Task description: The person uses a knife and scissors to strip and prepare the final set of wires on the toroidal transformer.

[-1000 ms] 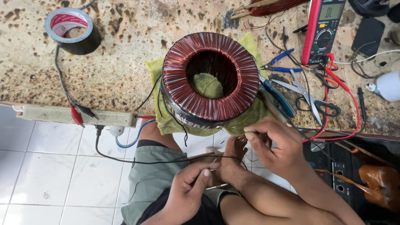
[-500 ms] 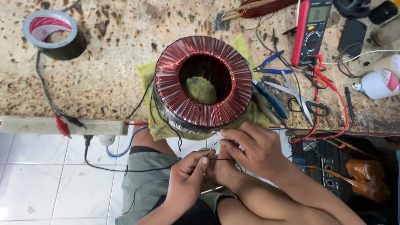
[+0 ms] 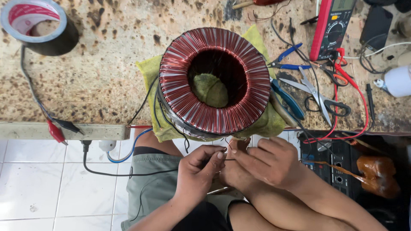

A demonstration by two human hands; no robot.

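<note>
A big ring-shaped coil wound with red copper wire [image 3: 214, 81] sits on a yellow-green cloth [image 3: 150, 72] at the near edge of a speckled stone bench [image 3: 107, 72]. Just below it, over my lap, my left hand [image 3: 197, 175] and my right hand [image 3: 265, 160] meet. Both pinch thin wire leads [image 3: 229, 147] that come down from the coil. My left thumb and forefinger close on a dark wire; my right fingers curl over the leads beside them.
A roll of black tape [image 3: 36, 25] lies at the far left. Right of the coil lie blue-handled pliers [image 3: 287, 57], scissors [image 3: 317, 98], a red multimeter [image 3: 332, 25] with red leads. A black cable [image 3: 128, 173] crosses my lap; white floor tiles [image 3: 43, 184] lie below.
The view shifted, so the coil sits lower and more central. My hands have come closer together and slightly up under the coil's edge, still working the wire leads.
</note>
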